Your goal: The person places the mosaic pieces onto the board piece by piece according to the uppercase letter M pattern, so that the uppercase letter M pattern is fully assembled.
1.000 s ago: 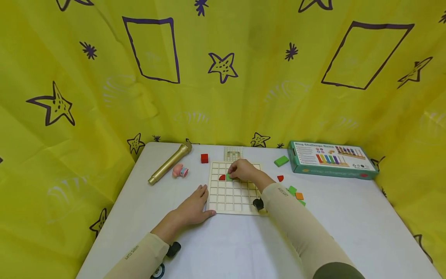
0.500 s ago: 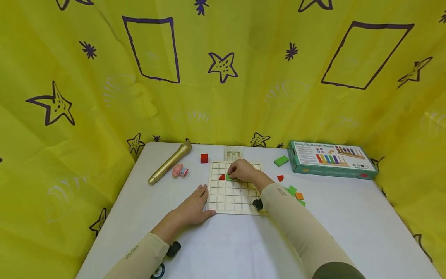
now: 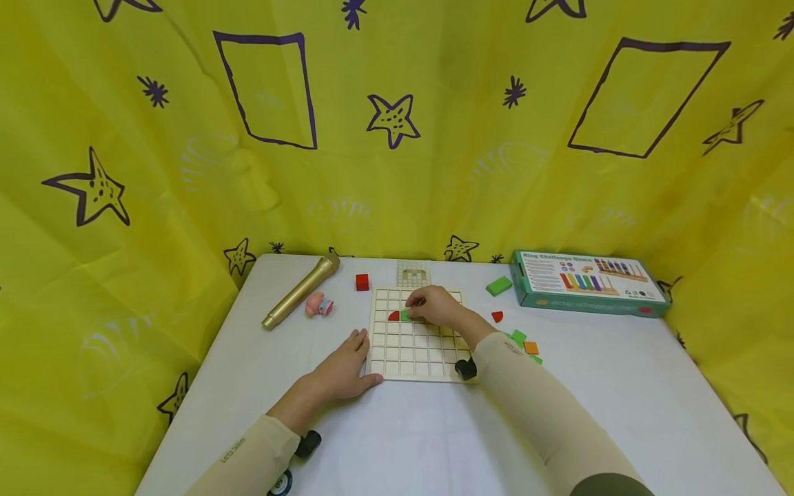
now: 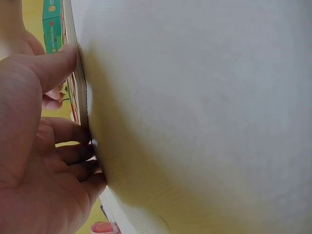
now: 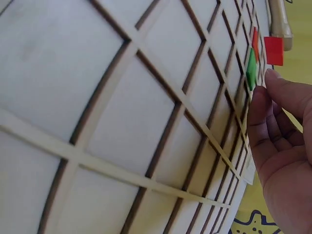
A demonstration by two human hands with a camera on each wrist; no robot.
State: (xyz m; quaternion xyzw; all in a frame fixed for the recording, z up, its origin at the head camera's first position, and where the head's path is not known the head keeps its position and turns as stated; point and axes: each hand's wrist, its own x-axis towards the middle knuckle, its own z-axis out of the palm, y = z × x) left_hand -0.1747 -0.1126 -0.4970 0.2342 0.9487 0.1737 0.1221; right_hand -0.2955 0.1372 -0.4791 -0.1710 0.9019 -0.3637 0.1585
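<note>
A pale wooden grid board point(image 3: 397, 355) lies mid-table. In one of its upper cells sits a green tile point(image 3: 406, 315), beside a red quarter-round tile point(image 3: 393, 316). My right hand point(image 3: 434, 306) hovers low over the board, thumb and index fingertips close together at the green tile's edge. In the right wrist view the green tile point(image 5: 251, 68) shows outside those fingertips, not between them; whether they touch it is unclear. My left hand point(image 3: 342, 368) rests at the board's lower left corner, thumb along the front edge and extended fingers by the left side.
Behind the board lies a small pattern card point(image 3: 413, 273). Around it are a red cube point(image 3: 362, 282), pink toy figure point(image 3: 319, 304), gold microphone point(image 3: 300, 293), green block point(image 3: 499, 286) and game box point(image 3: 589, 282). Loose tiles point(image 3: 531, 348) lie right, partly behind my right forearm.
The head view shifts slightly. My right forearm and its wrist camera swing a little to the right, while the fingertips stay at the green tile. The left hand keeps its place.
</note>
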